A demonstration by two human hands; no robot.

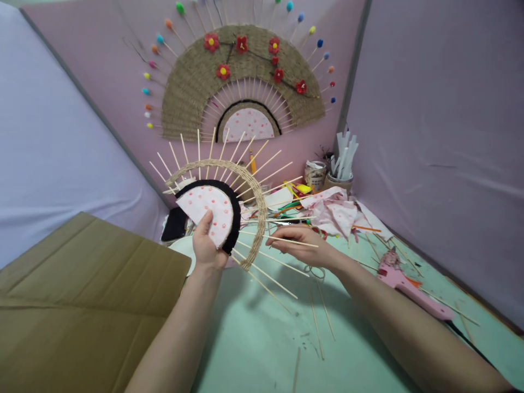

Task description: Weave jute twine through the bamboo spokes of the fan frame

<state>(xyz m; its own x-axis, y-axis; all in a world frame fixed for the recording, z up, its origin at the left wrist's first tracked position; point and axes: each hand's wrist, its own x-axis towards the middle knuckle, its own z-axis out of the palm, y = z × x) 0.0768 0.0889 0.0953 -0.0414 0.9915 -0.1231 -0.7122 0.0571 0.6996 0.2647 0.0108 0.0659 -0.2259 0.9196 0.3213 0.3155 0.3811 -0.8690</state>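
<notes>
A half-round fan frame (206,214) with a pink-dotted white centre, a black rim and thin sticks fanning outward is held up over the table. My left hand (208,243) grips its lower centre, thumb on the dotted face. A band of woven twine (260,210) arcs through the sticks, apart from the black rim. Beside the right-hand sticks is my right hand (292,243), its fingers drawn together behind and among them; what they pinch, if anything, is too small to make out.
Brown cardboard (82,300) stands at the left. A pink glue gun (413,286) lies right on the green table (254,349), among loose sticks. Dotted cloth (333,210) and jars (315,174) sit at the back. A finished fan (184,93) hangs behind.
</notes>
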